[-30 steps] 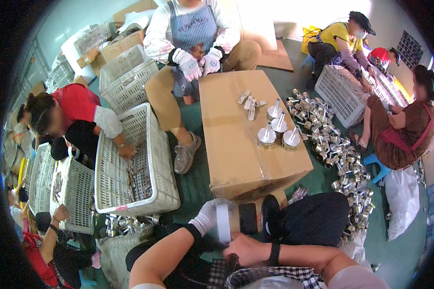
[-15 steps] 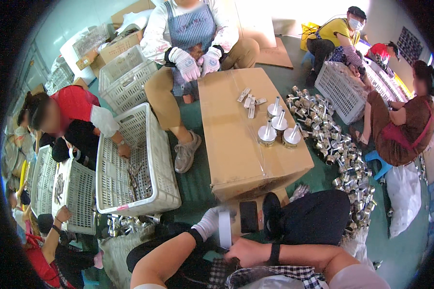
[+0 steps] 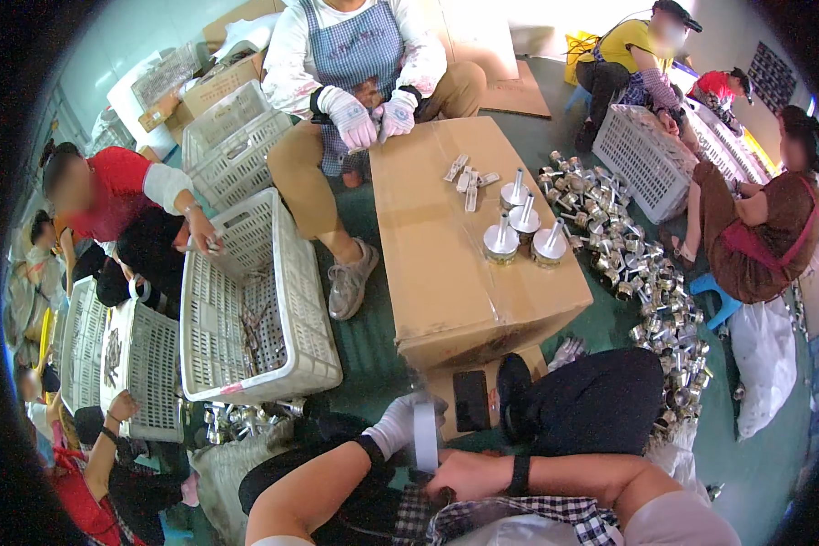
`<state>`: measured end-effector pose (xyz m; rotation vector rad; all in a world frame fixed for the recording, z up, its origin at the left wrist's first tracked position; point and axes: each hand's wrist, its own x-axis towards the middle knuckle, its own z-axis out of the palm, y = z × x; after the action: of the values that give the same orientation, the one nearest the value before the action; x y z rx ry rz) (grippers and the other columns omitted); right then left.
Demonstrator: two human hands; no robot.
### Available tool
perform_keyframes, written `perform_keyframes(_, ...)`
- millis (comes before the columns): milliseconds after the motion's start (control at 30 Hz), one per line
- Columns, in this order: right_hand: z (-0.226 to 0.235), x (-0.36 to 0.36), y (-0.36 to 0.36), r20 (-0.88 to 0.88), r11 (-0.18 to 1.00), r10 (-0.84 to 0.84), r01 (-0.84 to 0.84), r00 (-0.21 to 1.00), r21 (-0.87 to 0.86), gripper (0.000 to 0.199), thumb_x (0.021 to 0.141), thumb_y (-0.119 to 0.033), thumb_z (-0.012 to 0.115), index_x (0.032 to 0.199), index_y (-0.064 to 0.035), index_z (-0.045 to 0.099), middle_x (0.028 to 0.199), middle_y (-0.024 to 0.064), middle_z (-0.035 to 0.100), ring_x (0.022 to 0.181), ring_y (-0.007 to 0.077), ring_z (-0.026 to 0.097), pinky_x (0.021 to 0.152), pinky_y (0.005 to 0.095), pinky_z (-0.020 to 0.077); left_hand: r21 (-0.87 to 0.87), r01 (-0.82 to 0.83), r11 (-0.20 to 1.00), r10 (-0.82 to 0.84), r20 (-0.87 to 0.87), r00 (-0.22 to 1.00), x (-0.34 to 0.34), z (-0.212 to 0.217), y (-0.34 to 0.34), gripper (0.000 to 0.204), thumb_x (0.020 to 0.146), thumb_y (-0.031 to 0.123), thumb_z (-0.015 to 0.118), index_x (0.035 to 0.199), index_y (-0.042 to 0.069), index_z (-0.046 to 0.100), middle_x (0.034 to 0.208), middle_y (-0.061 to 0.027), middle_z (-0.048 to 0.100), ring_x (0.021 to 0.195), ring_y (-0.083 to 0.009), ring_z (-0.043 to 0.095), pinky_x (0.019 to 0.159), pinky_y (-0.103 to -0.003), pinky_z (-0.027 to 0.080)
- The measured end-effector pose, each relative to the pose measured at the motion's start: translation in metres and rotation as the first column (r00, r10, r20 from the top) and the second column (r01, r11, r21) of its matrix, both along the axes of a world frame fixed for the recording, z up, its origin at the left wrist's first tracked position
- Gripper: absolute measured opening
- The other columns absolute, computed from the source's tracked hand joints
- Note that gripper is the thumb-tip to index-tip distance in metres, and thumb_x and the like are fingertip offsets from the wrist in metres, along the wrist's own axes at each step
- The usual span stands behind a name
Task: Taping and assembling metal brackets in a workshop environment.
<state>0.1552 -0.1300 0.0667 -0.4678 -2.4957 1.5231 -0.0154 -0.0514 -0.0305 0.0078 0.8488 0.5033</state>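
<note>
Beside the carton [image 3: 437, 273], the left hand [image 3: 396, 426] is gripping a white strip [image 3: 425, 439], the right hand [image 3: 471, 475] curling at its end, hold unclear; four metal pieces [image 3: 500, 242] are standing on top, a heap [image 3: 642, 259] lying nearby; what's finished isn't showing.

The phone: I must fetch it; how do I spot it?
Find the big carton. Below it in view, cardboard shows between the gloved left hand and a black shoe. On it, the phone is the flat dark rectangle; the shoe is rounded.
</note>
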Motion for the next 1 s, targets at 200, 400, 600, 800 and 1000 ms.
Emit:
perform_keyframes(200, 0.006, 0.003, 0.000, 0.057, 0.999, -0.021, 0.023, 0.998, -0.049, 0.020, 0.060, -0.007, 0.057, 0.080, -0.0084, 0.063, 0.073, 0.0167, 0.060, 0.077, 0.0357, 0.057, 0.068, 0.0434, 0.0451, 0.037, 0.006, 0.999, -0.003, -0.058, 0.998, 0.006, 0.015, -0.002, 0.027, 0.082, 0.015, 0.052, 0.099, -0.005, 0.057, 0.091, -0.0175, 0.061, 0.079, -0.0307, 0.058, 0.074, -0.040, 0.050)
perform_keyframes(400, 0.006, 0.006, -0.002, 0.033, 0.997, -0.049, 0.051, 0.998, -0.058, 0.020, 0.061, -0.008, 0.057, 0.079, -0.0105, 0.064, 0.072, 0.0150, 0.061, 0.072, 0.0343, 0.059, 0.065, 0.0430, 0.0455, 0.089, 0.068, 0.994, -0.063, -0.052, 0.997, 0.004, 0.029, 0.000, 0.028, 0.080, 0.015, 0.057, 0.101, -0.002, 0.060, 0.093, -0.0156, 0.060, 0.079, -0.0263, 0.057, 0.073, -0.037, 0.048)
perform_keyframes(600, 0.008, 0.007, -0.001, 0.021, 0.996, -0.064, 0.065, 0.998, -0.060, 0.020, 0.060, -0.007, 0.058, 0.079, -0.0108, 0.064, 0.072, 0.0146, 0.061, 0.072, 0.0336, 0.060, 0.063, 0.0420, 0.0455, 0.416, 0.150, 0.897, -0.062, -0.219, 0.974, 0.005, 0.029, -0.008, 0.027, 0.079, 0.014, 0.060, 0.102, 0.000, 0.060, 0.095, -0.0137, 0.060, 0.077, -0.0239, 0.058, 0.071, -0.036, 0.049)
perform_keyframes(800, 0.014, 0.006, 0.000, 0.031, 0.997, -0.052, 0.054, 0.998, -0.046, 0.019, 0.060, -0.008, 0.058, 0.078, -0.0107, 0.064, 0.070, 0.0144, 0.061, 0.071, 0.0335, 0.060, 0.063, 0.0417, 0.0457, 0.404, 0.061, 0.913, -0.014, -0.118, 0.993, 0.001, 0.027, 0.000, 0.025, 0.078, 0.009, 0.060, 0.101, 0.000, 0.060, 0.097, -0.0126, 0.060, 0.081, -0.0253, 0.058, 0.072, -0.037, 0.050)
perform_keyframes(1000, 0.014, 0.006, 0.002, 0.044, 0.997, -0.062, 0.064, 0.997, -0.042, 0.020, 0.059, -0.008, 0.058, 0.078, -0.0103, 0.063, 0.070, 0.0148, 0.061, 0.072, 0.0339, 0.060, 0.063, 0.0421, 0.0460, 0.496, 0.139, 0.857, -0.028, -0.223, 0.974, 0.002, 0.028, 0.004, 0.029, 0.077, 0.008, 0.060, 0.104, -0.004, 0.056, 0.096, -0.0153, 0.061, 0.080, -0.0267, 0.058, 0.073, -0.039, 0.050)
